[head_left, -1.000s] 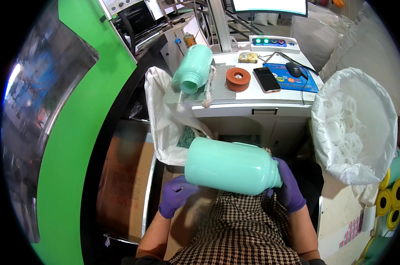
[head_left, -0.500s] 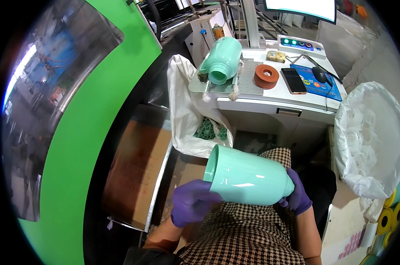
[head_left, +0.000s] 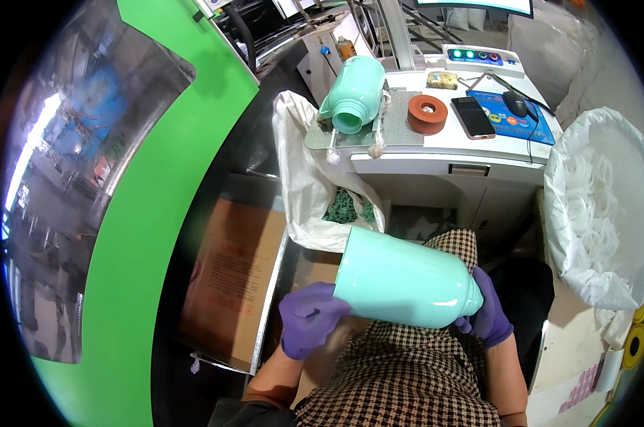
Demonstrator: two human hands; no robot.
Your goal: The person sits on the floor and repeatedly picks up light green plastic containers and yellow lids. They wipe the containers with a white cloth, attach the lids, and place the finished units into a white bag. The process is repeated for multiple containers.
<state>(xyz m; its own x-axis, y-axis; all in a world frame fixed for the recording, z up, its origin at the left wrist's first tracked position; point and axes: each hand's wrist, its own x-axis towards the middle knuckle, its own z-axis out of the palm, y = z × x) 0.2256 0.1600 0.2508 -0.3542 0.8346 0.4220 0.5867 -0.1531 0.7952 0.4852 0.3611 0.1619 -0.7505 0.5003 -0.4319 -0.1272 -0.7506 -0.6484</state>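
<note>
A glossy mint-green plastic bottle body [head_left: 404,285] lies sideways over my lap, its wide end to the left and its narrower neck to the right. My right hand [head_left: 489,309], in a purple glove, wraps around the neck end. At the lower edge of the wide end is my left hand [head_left: 311,317], also gloved in purple. Its fingers are curled, with the tips against the rim; whether they pinch anything small is hidden. A similar mint-green bottle [head_left: 354,92] rests on a perforated metal plate [head_left: 404,132] on the white workbench, mouth toward me.
On the bench lie orange-brown tape [head_left: 427,115], a phone [head_left: 473,117] and a mouse [head_left: 514,104]. A white sack [head_left: 301,171] holds green scraps. At right, a lined bin [head_left: 560,235] holds clear plastic rings. A green machine [head_left: 172,171] and a cardboard box [head_left: 229,277] stand left.
The bottle has turned slightly, so the inside of its wide end no longer shows. My left hand has shifted a little at the rim. The whole view has tilted slightly.
</note>
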